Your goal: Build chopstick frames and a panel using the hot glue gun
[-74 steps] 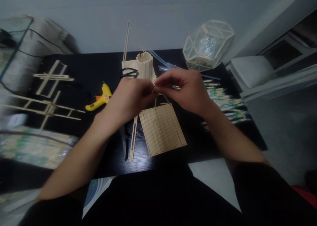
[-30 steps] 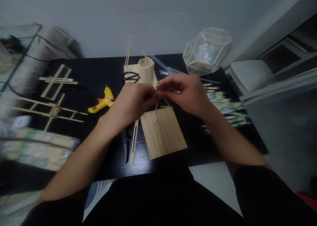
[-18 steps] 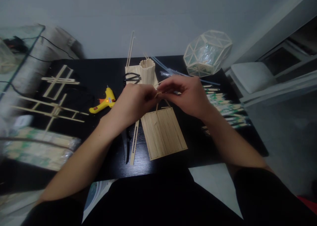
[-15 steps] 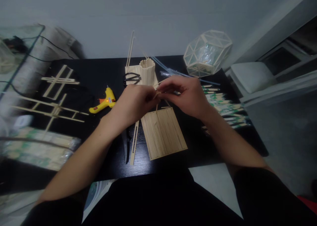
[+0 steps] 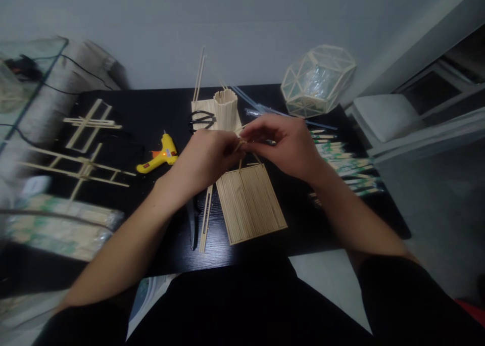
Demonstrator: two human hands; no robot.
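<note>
My left hand (image 5: 214,153) and my right hand (image 5: 286,143) meet over the middle of the table, fingertips pinched together. Between them is a thin tan cord (image 5: 241,144), looped or twisted at the fingers; its exact form is partly hidden. Two thin strands run from there down to the top edge of a square panel of wooden sticks (image 5: 252,204), which lies just below my hands. Behind my fingers stands a round cup of upright sticks (image 5: 226,111) on a flat stick base. Black-handled scissors (image 5: 200,119) show left of the cup, their blades lower down past my left wrist.
A yellow glue gun (image 5: 162,155) lies left of my left hand. Stick frames (image 5: 85,169) and a packet of sticks (image 5: 60,222) sit farther left. Bundled sticks (image 5: 346,166) lie at right, below a faceted stick frame (image 5: 318,81). Loose sticks (image 5: 206,217) lie beside the panel.
</note>
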